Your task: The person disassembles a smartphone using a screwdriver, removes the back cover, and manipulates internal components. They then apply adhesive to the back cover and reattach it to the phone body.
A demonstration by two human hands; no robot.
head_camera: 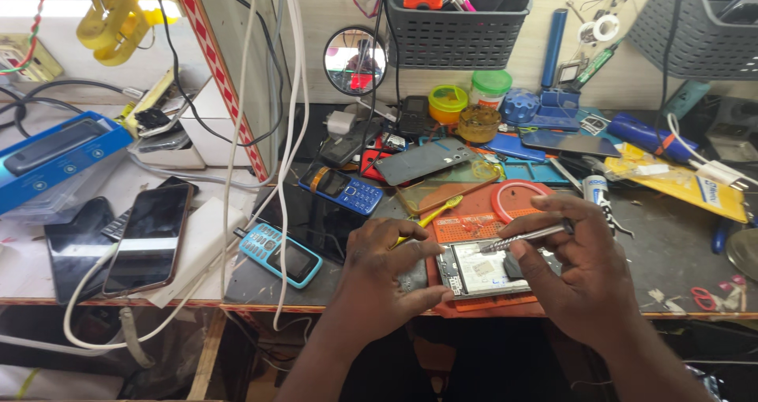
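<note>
The right hand (572, 264) is pinching silver metal tweezers (525, 236), tips pointing left over the opened grey phone (478, 272), which the left hand (391, 272) fingers are clamping.

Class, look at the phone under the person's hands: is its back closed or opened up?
Opened up: the phone lies flat with its inner metal plate and parts bare.

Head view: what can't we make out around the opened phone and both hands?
- Opened phone: left edge covered by the left hand, right part by the right hand.
- Tweezers: tip contact too small to tell.
- Yellow tool: lower end hidden behind the left fingers.
</note>
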